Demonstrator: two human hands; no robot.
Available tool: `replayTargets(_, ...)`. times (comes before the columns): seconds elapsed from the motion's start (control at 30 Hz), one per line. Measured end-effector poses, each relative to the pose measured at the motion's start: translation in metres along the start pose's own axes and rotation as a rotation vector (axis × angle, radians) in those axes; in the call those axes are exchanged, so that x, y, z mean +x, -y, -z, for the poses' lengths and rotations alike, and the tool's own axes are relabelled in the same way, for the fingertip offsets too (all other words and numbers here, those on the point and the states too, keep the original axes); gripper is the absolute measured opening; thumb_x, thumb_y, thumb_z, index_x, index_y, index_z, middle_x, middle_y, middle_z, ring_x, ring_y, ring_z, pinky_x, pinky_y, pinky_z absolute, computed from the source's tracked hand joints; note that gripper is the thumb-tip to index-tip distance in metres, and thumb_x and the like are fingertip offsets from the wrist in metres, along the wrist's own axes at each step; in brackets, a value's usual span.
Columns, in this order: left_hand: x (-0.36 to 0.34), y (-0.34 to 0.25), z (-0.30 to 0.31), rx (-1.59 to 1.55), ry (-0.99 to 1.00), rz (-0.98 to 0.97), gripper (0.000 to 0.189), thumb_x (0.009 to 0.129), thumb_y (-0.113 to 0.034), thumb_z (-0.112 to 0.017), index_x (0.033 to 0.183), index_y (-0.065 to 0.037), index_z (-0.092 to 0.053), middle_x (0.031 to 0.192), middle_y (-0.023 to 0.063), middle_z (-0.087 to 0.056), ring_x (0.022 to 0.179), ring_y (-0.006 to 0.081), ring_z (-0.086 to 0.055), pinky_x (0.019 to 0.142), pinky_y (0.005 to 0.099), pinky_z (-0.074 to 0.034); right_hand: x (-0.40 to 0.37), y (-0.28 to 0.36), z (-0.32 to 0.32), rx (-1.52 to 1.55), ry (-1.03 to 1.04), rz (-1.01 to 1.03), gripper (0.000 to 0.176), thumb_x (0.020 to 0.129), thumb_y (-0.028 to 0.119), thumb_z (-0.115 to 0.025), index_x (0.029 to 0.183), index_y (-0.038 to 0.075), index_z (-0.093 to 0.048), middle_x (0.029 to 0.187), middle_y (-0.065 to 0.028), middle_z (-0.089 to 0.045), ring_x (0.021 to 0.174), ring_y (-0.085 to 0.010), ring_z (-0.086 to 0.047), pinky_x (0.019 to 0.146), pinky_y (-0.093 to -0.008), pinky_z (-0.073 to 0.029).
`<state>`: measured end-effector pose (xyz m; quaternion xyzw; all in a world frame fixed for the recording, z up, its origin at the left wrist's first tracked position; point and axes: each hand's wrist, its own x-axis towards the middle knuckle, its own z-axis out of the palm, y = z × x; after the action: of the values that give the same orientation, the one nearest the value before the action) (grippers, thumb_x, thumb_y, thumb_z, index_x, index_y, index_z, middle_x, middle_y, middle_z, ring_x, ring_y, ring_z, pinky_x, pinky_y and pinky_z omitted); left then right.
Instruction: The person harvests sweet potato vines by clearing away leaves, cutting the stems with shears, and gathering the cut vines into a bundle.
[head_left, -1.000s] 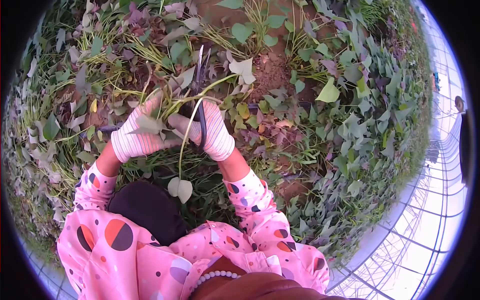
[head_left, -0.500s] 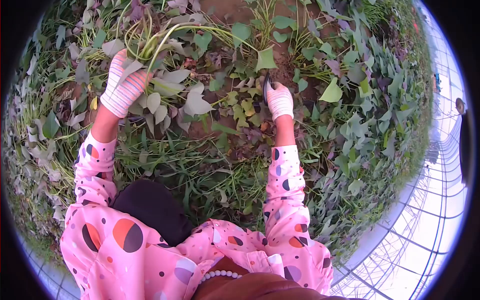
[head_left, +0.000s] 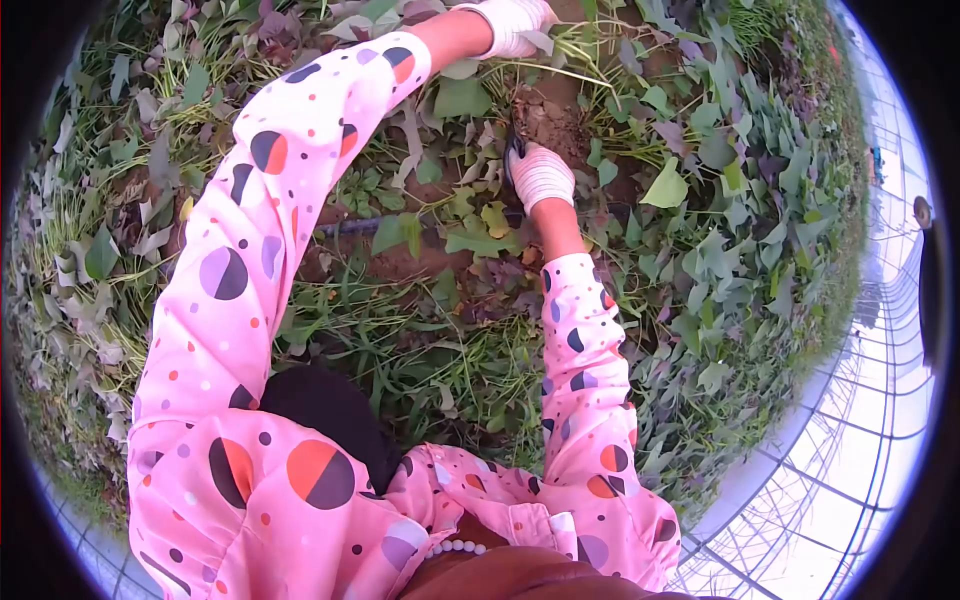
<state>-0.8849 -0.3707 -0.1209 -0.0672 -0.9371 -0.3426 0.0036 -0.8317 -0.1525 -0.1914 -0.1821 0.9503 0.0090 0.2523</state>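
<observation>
the gloved left hand (head_left: 508, 18) reaches to the far side, into the sweet potato vines (head_left: 570, 45). i cannot tell whether its fingers grip them. the gloved right hand (head_left: 540, 176) rests at the near edge of a bare soil patch (head_left: 548, 122), fingers curled tight round a dark tool (head_left: 514, 150). a black hose (head_left: 350, 227) lies to the left.

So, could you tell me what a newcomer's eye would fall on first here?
The bright pink dotted sleeves fill the lower left and centre. The left hand, in a pale glove, reaches among vines at the top edge, while the striped-gloved right hand grips a dark tool beside a bare soil patch. Green and purple leaves cover the ground.
</observation>
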Motion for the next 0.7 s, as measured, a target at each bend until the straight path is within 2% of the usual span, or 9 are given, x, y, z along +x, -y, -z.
replayTargets(0.03,0.012,0.011,-0.023,0.133,0.007,-0.071,0.021,0.070,-0.024,-0.069,0.079,-0.004,-0.070,0.075,0.0193,-0.065,0.074,0.0367,-0.064,0.068,0.0425,-0.051,0.001,-0.002,0.004,-0.032,0.018,0.002,0.049,0.090,0.046,-0.044,0.103,0.004,-0.065,0.099,-0.0232,-0.064,0.097,-0.0377,-0.061,0.086,-0.0449,-0.048)
replayTargets(0.07,0.034,0.021,-0.042,0.307,0.400,0.046,0.039,0.080,-0.017,-0.062,0.118,-0.010,-0.061,0.117,0.0176,-0.060,0.114,0.0313,-0.054,0.097,0.0431,-0.042,0.001,-0.003,0.009,-0.065,0.037,0.004,0.050,0.090,0.046,-0.044,0.104,0.003,-0.065,0.099,-0.0232,-0.065,0.096,-0.0375,-0.061,0.086,-0.0447,-0.048)
replayTargets(0.17,0.027,0.037,-0.073,0.667,0.334,-0.082,0.042,0.072,-0.012,-0.069,0.114,-0.012,-0.065,0.114,0.0108,-0.064,0.118,0.0299,-0.052,0.098,0.0441,-0.041,0.004,-0.008,0.024,-0.084,0.071,-0.002,0.052,0.089,0.047,-0.044,0.103,0.003,-0.066,0.099,-0.0228,-0.065,0.096,-0.0368,-0.062,0.085,-0.0440,-0.048)
replayTargets(0.3,0.018,0.035,-0.081,0.770,0.262,-0.005,0.021,0.072,-0.014,-0.070,0.093,-0.016,-0.071,0.098,0.0041,-0.067,0.100,0.0224,-0.060,0.087,0.0371,-0.045,0.013,-0.015,0.038,-0.116,0.126,0.006,0.054,0.087,0.049,-0.046,0.100,0.001,-0.068,0.101,-0.0226,-0.065,0.097,-0.0364,-0.062,0.086,-0.0427,-0.048)
replayTargets(0.33,0.014,0.038,-0.079,0.731,0.148,-0.091,0.015,0.074,-0.011,-0.065,0.086,-0.013,-0.072,0.090,0.0068,-0.069,0.090,0.0238,-0.064,0.089,0.0369,-0.045,0.018,-0.018,0.039,-0.123,0.160,0.029,0.055,0.087,0.050,-0.047,0.099,0.001,-0.068,0.101,-0.0227,-0.064,0.097,-0.0365,-0.061,0.087,-0.0425,-0.048)
replayTargets(0.4,0.011,0.041,-0.071,0.676,0.104,-0.189,0.022,0.073,-0.029,-0.070,0.081,-0.008,-0.070,0.076,0.0142,-0.068,0.077,0.0325,-0.066,0.070,0.0409,-0.051,0.027,-0.018,0.043,-0.109,0.151,0.044,0.056,0.085,0.051,-0.048,0.099,0.000,-0.068,0.102,-0.0232,-0.064,0.097,-0.0370,-0.061,0.087,-0.0423,-0.047)
replayTargets(0.47,0.004,0.027,-0.060,0.667,0.079,-0.202,0.023,0.074,-0.031,-0.070,0.083,-0.010,-0.070,0.077,0.0122,-0.068,0.078,0.0311,-0.066,0.071,0.0402,-0.051,0.030,-0.015,0.052,-0.130,0.190,0.075,0.056,0.085,0.051,-0.050,0.106,0.002,-0.066,0.111,-0.0209,-0.062,0.104,-0.0345,-0.060,0.090,-0.0414,-0.048)
replayTargets(0.63,-0.001,0.022,-0.055,0.525,0.049,-0.203,0.026,0.075,-0.032,-0.071,0.090,-0.011,-0.068,0.080,0.0118,-0.068,0.079,0.0313,-0.066,0.072,0.0403,-0.052,0.033,-0.012,0.040,-0.158,0.109,0.086,0.054,0.087,0.049,-0.048,0.097,0.000,-0.068,0.104,-0.0227,-0.063,0.100,-0.0375,-0.060,0.089,-0.0424,-0.047)
replayTargets(0.7,-0.007,0.026,-0.055,0.490,0.049,-0.119,0.024,0.074,-0.028,-0.071,0.088,-0.010,-0.068,0.079,0.0137,-0.067,0.080,0.0320,-0.066,0.073,0.0418,-0.052,0.029,-0.019,0.026,-0.128,0.089,0.024,0.050,0.088,0.047,-0.047,0.101,0.004,-0.068,0.106,-0.0212,-0.063,0.101,-0.0377,-0.059,0.090,-0.0427,-0.047)
